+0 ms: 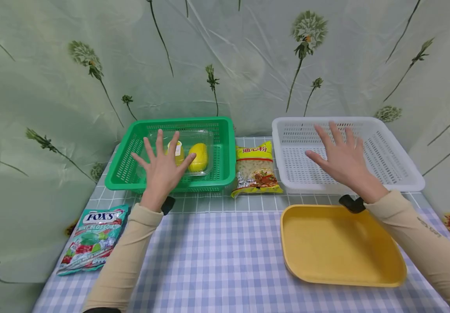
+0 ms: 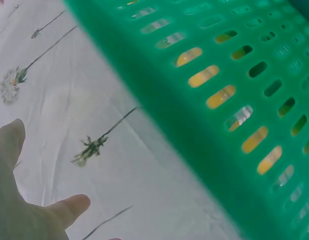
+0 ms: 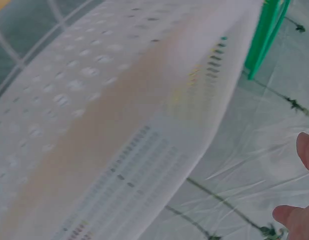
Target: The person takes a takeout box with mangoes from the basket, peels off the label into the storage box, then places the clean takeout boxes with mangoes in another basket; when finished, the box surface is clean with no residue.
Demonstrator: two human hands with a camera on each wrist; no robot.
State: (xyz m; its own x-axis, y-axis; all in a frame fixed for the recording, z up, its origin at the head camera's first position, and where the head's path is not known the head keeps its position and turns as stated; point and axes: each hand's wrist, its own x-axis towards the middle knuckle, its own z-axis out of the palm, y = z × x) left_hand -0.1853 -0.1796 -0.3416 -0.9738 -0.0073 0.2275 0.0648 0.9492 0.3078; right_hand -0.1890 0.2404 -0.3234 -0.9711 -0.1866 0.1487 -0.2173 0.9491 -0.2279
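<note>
My left hand [image 1: 162, 167] is held with spread fingers over the green basket [image 1: 225, 167], holding nothing. Inside that basket lies a clear plastic box [image 1: 208, 139] with two yellow fruits [image 1: 199, 157], partly covered by the hand. Over the white basket [image 1: 399, 161], my right hand [image 1: 344, 161] is likewise spread and holds nothing. In the left wrist view the thumb and a fingertip of the left hand [image 2: 29, 195] show beside the green basket's wall [image 2: 159, 130]. Fingertips of the right hand [image 3: 302, 200] appear at the edge of the right wrist view, apart from the white basket [image 3: 119, 125].
Between the baskets stands a yellow bag of pasta [image 1: 257, 169]. A teal bag of FOX'S candy [image 1: 95, 239] lies at the left edge of the table. The yellow tray [image 1: 338, 248] sits front right, partly under my right forearm. A flowered curtain [image 1: 248, 56] hangs behind.
</note>
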